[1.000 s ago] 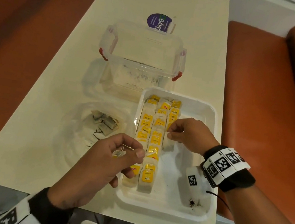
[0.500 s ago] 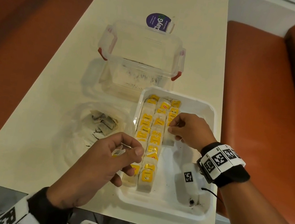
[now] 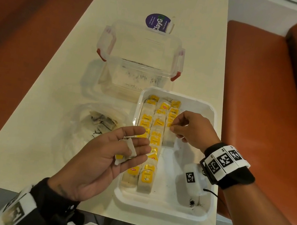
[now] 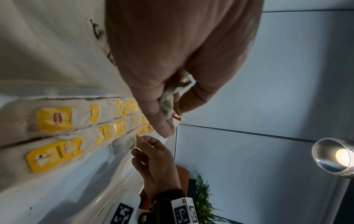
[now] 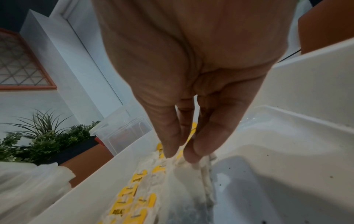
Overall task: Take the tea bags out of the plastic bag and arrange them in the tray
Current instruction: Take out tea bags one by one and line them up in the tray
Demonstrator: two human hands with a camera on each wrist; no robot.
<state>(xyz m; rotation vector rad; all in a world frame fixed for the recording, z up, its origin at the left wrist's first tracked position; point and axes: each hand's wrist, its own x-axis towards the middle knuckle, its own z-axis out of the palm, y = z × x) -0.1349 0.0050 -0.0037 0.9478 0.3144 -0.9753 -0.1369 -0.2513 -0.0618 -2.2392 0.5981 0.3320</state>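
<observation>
- A cream worktop (image 3: 56, 84) runs between orange seats (image 3: 263, 101).
- Far left on it lies the clear plastic bag (image 3: 75, 136), crumpled, with a few tea bags (image 3: 102, 123) inside.
- The left hand (image 3: 99, 160) hovers palm up between bag and tray, fingers (image 3: 136, 141) straight and loosely together, a loose tea bag (image 3: 130, 149) lying across them under the thumb.
- Behind stands a clear box (image 3: 139, 61) with red clips.
- The white tray (image 3: 161, 207) holds three rows of tea bags (image 3: 154, 138) with yellow tags along its left side.
- The right hand (image 3: 192, 132) is over the third row, thumb and fingers (image 5: 170, 136) pinching the top of a tea bag (image 3: 169, 138) whose lower end rests on the tray floor.
</observation>
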